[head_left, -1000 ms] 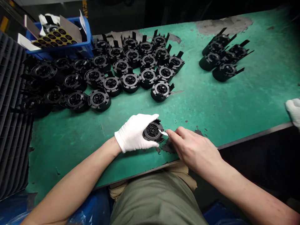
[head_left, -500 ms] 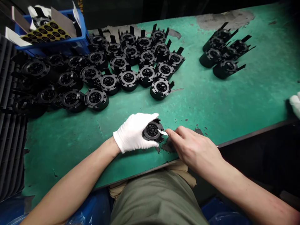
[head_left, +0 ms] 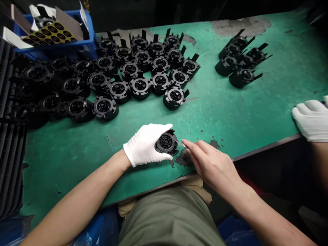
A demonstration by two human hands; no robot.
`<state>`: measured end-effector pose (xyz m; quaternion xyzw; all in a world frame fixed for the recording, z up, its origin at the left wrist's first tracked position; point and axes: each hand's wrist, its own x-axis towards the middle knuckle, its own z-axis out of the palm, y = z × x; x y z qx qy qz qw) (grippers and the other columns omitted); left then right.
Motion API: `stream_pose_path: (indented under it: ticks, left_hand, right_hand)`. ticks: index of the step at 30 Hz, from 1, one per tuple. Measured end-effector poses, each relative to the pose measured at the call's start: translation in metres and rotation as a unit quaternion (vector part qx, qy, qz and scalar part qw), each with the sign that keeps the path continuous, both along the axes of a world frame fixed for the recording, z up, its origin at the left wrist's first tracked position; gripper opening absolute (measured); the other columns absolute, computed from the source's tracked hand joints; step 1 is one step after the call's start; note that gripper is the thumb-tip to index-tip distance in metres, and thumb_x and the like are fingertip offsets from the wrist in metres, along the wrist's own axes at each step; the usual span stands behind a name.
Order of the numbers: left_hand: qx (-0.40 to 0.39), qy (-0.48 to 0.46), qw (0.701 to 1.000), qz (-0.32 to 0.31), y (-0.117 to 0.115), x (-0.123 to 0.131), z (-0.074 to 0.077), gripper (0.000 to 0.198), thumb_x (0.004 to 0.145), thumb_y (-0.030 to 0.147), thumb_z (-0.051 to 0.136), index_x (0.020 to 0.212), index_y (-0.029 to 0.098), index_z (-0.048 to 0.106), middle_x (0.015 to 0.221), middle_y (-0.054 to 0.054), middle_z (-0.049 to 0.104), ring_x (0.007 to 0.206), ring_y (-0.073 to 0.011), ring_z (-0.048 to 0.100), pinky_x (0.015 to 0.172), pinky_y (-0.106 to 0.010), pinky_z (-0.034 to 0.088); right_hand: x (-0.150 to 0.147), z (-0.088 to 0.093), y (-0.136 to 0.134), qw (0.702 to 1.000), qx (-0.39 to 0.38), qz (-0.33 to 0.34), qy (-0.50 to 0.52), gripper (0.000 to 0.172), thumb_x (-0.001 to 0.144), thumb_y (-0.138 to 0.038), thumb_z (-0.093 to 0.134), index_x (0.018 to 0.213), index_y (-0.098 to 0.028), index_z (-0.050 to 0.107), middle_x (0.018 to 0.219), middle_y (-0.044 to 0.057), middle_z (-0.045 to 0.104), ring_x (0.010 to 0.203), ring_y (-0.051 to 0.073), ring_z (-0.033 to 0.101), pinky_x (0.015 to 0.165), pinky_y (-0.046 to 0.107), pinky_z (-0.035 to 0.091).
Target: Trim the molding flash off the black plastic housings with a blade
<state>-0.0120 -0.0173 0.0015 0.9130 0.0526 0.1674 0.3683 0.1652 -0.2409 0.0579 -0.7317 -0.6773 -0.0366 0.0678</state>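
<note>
My left hand (head_left: 147, 145), in a white glove, is wrapped round a black round plastic housing (head_left: 167, 142) just above the green table. The housing's ribbed face points up, with tabs around its rim. My bare right hand (head_left: 208, 159) pinches a small craft knife (head_left: 183, 144); its thin, shiny blade is at the right edge of the housing. The fingers hide the knife's handle. Whether the blade touches the rim I cannot tell. Beyond my hands stands a single similar housing (head_left: 175, 98), at the near corner of a large group.
Rows of black housings (head_left: 140, 84) fill the table's (head_left: 205, 112) left and back. A smaller cluster (head_left: 242, 77) stands back right. A blue bin (head_left: 58, 51) holds a sticker sheet (head_left: 50, 33) and card pieces. Another person's gloved hand (head_left: 311, 119) rests at the right edge.
The knife's blade has pulled back from the housing's face to its right edge, and its angle has changed. My left hand still grips the housing. The other person's gloved hand has come further into view.
</note>
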Motion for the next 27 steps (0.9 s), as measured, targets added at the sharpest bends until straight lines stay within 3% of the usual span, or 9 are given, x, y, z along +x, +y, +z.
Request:
stream_pose_path:
  ticks: [3, 6, 9, 13, 19, 24, 27]
  left_hand:
    - [-0.015, 0.004, 1.000, -0.003, 0.001, -0.001, 0.001, 0.105, 0.081, 0.075, 0.090, 0.162, 0.019, 0.053, 0.150, -0.021, 0.073, 0.138, -0.0423, 0.073, 0.119, -0.057, 0.060]
    - [-0.031, 0.012, 0.999, -0.022, 0.003, -0.002, 0.002, 0.105, 0.083, 0.072, 0.090, 0.165, 0.021, 0.051, 0.157, -0.021, 0.069, 0.146, -0.0404, 0.069, 0.125, -0.055, 0.056]
    - [-0.035, 0.012, 0.998, -0.048, 0.004, -0.003, 0.002, 0.108, 0.084, 0.066, 0.092, 0.169, 0.020, 0.045, 0.163, -0.022, 0.064, 0.151, -0.0396, 0.064, 0.127, -0.055, 0.055]
    - [-0.031, 0.007, 0.998, -0.061, 0.003, -0.004, 0.002, 0.107, 0.084, 0.059, 0.095, 0.168, 0.016, 0.045, 0.166, -0.025, 0.060, 0.154, -0.0389, 0.062, 0.129, -0.055, 0.053]
    - [-0.045, 0.020, 0.997, -0.052, 0.003, -0.003, 0.007, 0.097, 0.084, 0.064, 0.093, 0.161, 0.019, 0.054, 0.158, -0.021, 0.068, 0.148, -0.0385, 0.068, 0.126, -0.055, 0.056]
    - [-0.046, 0.033, 0.997, -0.052, 0.004, -0.001, 0.006, 0.096, 0.084, 0.067, 0.091, 0.160, 0.020, 0.056, 0.156, -0.021, 0.070, 0.146, -0.0389, 0.069, 0.125, -0.055, 0.056]
    - [-0.048, 0.031, 0.997, -0.056, 0.004, -0.001, 0.005, 0.097, 0.083, 0.066, 0.093, 0.158, 0.017, 0.057, 0.154, -0.022, 0.071, 0.144, -0.0392, 0.070, 0.124, -0.053, 0.057]
  right_hand:
    - [0.010, -0.003, 0.000, 0.996, 0.014, 0.009, 0.092, 0.029, 0.115, -0.022, 0.052, 0.139, -0.018, 0.067, 0.102, 0.005, 0.080, 0.084, 0.015, 0.075, 0.076, 0.027, 0.054]
    - [0.028, -0.002, 0.010, 0.988, -0.051, 0.030, 0.146, 0.027, 0.116, -0.025, 0.048, 0.134, -0.021, 0.068, 0.109, 0.005, 0.083, 0.091, 0.016, 0.078, 0.077, 0.027, 0.056]
    - [0.047, 0.001, 0.025, 0.980, -0.136, 0.072, 0.128, 0.033, 0.119, -0.031, 0.041, 0.132, -0.022, 0.069, 0.104, 0.005, 0.079, 0.082, 0.016, 0.075, 0.067, 0.027, 0.050]
    - [0.063, 0.003, 0.041, 0.969, -0.173, 0.146, 0.095, 0.035, 0.119, -0.034, 0.039, 0.127, -0.021, 0.070, 0.096, 0.004, 0.073, 0.067, 0.013, 0.062, 0.060, 0.028, 0.036]
    - [0.072, 0.006, 0.051, 0.959, -0.204, 0.195, 0.031, 0.027, 0.110, -0.021, 0.047, 0.123, -0.024, 0.070, 0.089, 0.000, 0.069, 0.059, 0.012, 0.050, 0.058, 0.032, 0.021]
    - [0.074, 0.017, 0.063, 0.940, -0.245, 0.237, -0.002, 0.032, 0.097, -0.008, 0.049, 0.117, -0.022, 0.070, 0.087, 0.000, 0.067, 0.054, 0.013, 0.043, 0.056, 0.035, 0.016]
    - [0.076, 0.024, 0.074, 0.930, -0.259, 0.260, 0.003, 0.028, 0.098, -0.008, 0.048, 0.109, -0.022, 0.069, 0.085, 0.000, 0.066, 0.052, 0.013, 0.038, 0.055, 0.036, 0.015]
